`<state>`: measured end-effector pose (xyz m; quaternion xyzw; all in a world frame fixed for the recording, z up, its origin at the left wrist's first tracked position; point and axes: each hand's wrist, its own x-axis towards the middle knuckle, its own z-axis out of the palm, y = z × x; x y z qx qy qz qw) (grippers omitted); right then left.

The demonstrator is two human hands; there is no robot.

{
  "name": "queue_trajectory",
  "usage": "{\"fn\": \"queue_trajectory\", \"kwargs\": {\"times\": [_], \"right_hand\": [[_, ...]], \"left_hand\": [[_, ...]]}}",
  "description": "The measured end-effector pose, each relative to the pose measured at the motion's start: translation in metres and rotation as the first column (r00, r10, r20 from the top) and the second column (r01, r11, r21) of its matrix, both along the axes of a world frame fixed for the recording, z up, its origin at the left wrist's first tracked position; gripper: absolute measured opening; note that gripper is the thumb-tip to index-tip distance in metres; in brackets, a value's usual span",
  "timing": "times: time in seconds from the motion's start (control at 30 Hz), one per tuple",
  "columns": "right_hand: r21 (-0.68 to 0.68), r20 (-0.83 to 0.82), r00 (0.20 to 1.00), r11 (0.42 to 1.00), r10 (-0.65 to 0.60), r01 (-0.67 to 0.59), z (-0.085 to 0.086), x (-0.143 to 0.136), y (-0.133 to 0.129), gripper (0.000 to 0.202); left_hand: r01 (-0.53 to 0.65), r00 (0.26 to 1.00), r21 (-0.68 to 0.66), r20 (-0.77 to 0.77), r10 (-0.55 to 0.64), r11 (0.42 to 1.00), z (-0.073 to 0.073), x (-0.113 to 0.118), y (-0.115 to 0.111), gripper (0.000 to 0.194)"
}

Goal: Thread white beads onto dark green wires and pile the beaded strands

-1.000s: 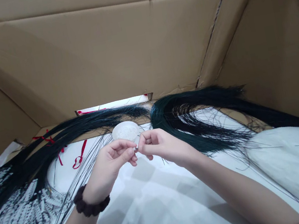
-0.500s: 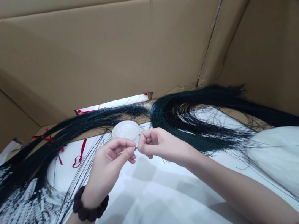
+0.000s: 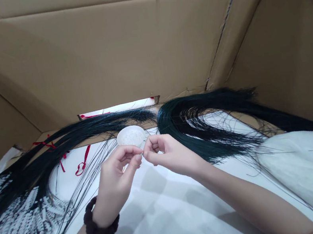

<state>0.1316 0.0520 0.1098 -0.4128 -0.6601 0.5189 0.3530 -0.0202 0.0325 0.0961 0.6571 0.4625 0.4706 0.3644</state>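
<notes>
Thumb and forefinger of my left hand are pinched together at the centre, with a dark scrunchie round that wrist. Almost touching it, my right hand pinches too, its other fingers curled. Between the fingertips is a tiny dark bit, too small to name. Just behind the hands stands a shallow white bowl with small clear pieces in it. A thick bundle of dark green strands curves behind my right hand.
More dark strands run leftward, ending in white beaded or sequined tips. A red ribbon lies on the white surface. A white translucent plastic bundle sits at right. Cardboard walls enclose the back and sides.
My left wrist and forearm have shifted slightly right and down, turning the hand a little more upright. The fingertips of both hands stay pinched together in nearly the same spot.
</notes>
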Motion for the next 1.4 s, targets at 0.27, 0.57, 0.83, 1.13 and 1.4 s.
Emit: {"fn": "queue_trajectory", "kwargs": {"times": [0.27, 0.57, 0.83, 1.13, 1.4], "right_hand": [[0.112, 0.029, 0.999, 0.994, -0.014, 0.011, -0.006, 0.001, 0.011, 0.012], [-0.092, -0.082, 0.996, 0.995, 0.039, -0.047, -0.026, -0.003, 0.023, 0.020], [-0.057, -0.104, 0.993, 0.997, 0.049, -0.055, -0.028, -0.003, 0.024, 0.022], [-0.191, -0.185, 0.950, 0.940, 0.250, -0.284, -0.031, -0.001, 0.031, 0.006], [-0.183, -0.230, 0.949, 0.948, 0.216, -0.260, -0.033, 0.001, 0.038, 0.013]], "left_hand": [[-0.023, 0.983, 0.130, -0.176, 0.046, 0.991, -0.004, -0.004, 0.005, 0.010], [-0.055, 0.913, 0.197, -0.387, 0.130, 0.979, -0.003, -0.002, 0.005, 0.007], [0.027, 0.926, 0.105, -0.378, 0.015, 0.994, -0.001, -0.009, 0.007, 0.013], [-0.148, 0.930, 0.178, -0.309, 0.198, 0.973, -0.005, -0.007, 0.011, 0.002], [-0.162, 0.950, 0.129, -0.249, 0.190, 0.978, -0.015, -0.005, 0.017, 0.003]]}}
